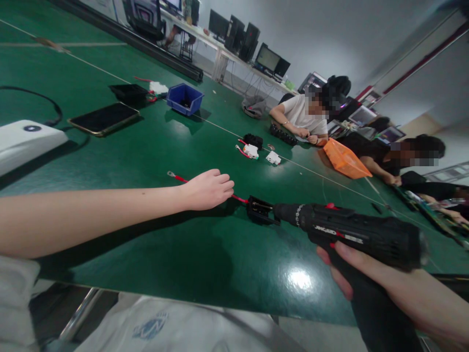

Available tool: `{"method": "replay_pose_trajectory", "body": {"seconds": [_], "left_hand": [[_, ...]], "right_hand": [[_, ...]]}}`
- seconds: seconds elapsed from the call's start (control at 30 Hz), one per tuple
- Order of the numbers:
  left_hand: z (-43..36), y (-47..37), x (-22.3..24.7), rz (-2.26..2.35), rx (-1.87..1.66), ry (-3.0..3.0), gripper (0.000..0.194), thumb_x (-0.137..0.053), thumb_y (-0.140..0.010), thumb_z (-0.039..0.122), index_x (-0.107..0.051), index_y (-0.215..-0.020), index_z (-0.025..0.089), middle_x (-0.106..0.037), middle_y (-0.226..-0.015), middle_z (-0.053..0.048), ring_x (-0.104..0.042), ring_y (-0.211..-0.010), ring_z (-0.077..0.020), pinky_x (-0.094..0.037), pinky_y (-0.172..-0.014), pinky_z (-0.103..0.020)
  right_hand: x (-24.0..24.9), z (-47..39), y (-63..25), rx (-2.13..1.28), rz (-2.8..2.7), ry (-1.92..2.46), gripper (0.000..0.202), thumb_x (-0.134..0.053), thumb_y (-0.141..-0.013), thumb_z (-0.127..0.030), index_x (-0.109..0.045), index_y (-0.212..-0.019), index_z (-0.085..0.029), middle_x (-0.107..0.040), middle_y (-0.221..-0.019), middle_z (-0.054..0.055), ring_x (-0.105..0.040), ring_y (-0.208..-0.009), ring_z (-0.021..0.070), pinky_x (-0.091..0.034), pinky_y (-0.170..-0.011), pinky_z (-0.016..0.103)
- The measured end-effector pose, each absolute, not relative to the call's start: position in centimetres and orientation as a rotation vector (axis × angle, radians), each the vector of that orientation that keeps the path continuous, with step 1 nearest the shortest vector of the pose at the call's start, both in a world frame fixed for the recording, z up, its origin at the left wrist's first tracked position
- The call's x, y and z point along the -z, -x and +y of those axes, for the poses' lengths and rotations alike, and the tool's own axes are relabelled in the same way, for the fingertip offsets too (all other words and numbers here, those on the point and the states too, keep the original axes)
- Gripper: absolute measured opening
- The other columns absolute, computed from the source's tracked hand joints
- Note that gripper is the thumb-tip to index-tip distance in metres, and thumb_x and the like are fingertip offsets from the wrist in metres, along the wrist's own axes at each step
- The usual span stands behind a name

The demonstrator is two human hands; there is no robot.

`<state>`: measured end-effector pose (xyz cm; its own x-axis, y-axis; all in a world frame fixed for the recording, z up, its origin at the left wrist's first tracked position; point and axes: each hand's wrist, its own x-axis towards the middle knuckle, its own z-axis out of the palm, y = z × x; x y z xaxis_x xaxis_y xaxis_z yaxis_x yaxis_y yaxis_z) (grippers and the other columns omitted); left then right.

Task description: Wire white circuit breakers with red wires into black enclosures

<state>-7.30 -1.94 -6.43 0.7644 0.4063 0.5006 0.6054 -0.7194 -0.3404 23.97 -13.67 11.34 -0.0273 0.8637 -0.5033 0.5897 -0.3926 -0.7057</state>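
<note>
My right hand (366, 264) is wrapped round the handle of a black cordless drill (351, 232) with red accents. The drill points left, and its bit meets a small black plastic housing (259, 210) on the table. My left hand (211, 188) is closed round a red wire (240, 198) that runs into the housing. The wire's other end, with a metal ring terminal (170, 173), sticks out on the left side of the hand. Whatever sits inside the housing is too small to make out.
On the green table (164, 254) are a blue bin (185, 99), a black tray (128, 92), a phone (104, 119), a white device (29, 142), white switch-like parts (273, 157) and an orange bin (344, 157). Two people (306, 115) work across the table.
</note>
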Motion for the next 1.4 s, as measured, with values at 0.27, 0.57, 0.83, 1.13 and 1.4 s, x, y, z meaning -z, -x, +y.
{"method": "replay_pose_trajectory", "body": {"seconds": [0.27,0.57,0.83,1.13,1.4], "left_hand": [[-1.91,7.37,6.46,-0.753,0.539,2.469,0.016,-0.056,-0.097,0.021,-0.065,-0.084,0.018,-0.064,-0.084,-0.005,-0.054,-0.08,-0.0206,-0.033,-0.065,-0.036],[-2.02,7.29,6.32,-0.747,0.555,2.465,0.017,-0.056,-0.097,0.02,-0.065,-0.083,0.018,-0.064,-0.083,-0.005,-0.054,-0.08,-0.0206,-0.032,-0.065,-0.036],[-1.98,7.3,6.3,-0.752,0.545,2.467,0.018,-0.056,-0.097,0.021,-0.065,-0.082,0.018,-0.064,-0.083,-0.005,-0.054,-0.08,-0.0206,-0.032,-0.064,-0.036],[-2.02,7.32,6.28,-0.755,0.558,2.471,0.018,-0.055,-0.097,0.021,-0.066,-0.083,0.018,-0.065,-0.083,-0.005,-0.054,-0.08,-0.0202,-0.031,-0.065,-0.035],[-1.96,7.34,6.32,-0.749,0.585,2.479,0.018,-0.056,-0.097,0.02,-0.066,-0.083,0.017,-0.065,-0.082,-0.006,-0.054,-0.08,-0.0198,-0.031,-0.065,-0.035]], "right_hand": [[-11.18,-13.34,-24.44,-1.442,-1.565,1.948,0.051,-0.069,-0.079,-0.071,-0.072,-0.084,-0.02,-0.066,-0.056,0.006,-0.054,-0.052,0.0161,-0.04,-0.048,0.022],[-11.0,-13.37,-24.57,-1.447,-1.552,1.949,0.05,-0.071,-0.078,-0.07,-0.072,-0.083,-0.02,-0.065,-0.056,0.005,-0.055,-0.051,0.0153,-0.04,-0.047,0.021],[-10.93,-13.4,-24.81,-1.454,-1.572,1.943,0.048,-0.07,-0.08,-0.069,-0.072,-0.084,-0.022,-0.066,-0.059,0.004,-0.055,-0.052,0.015,-0.043,-0.049,0.022],[-11.11,-13.59,-24.52,-1.409,-1.584,1.978,0.053,-0.068,-0.078,-0.073,-0.072,-0.087,-0.021,-0.065,-0.057,0.004,-0.054,-0.051,0.0169,-0.041,-0.048,0.024],[-11.34,-13.56,-24.31,-1.386,-1.637,1.96,0.05,-0.069,-0.079,-0.07,-0.072,-0.083,-0.021,-0.065,-0.058,0.004,-0.055,-0.053,0.0175,-0.042,-0.049,0.025]]}}
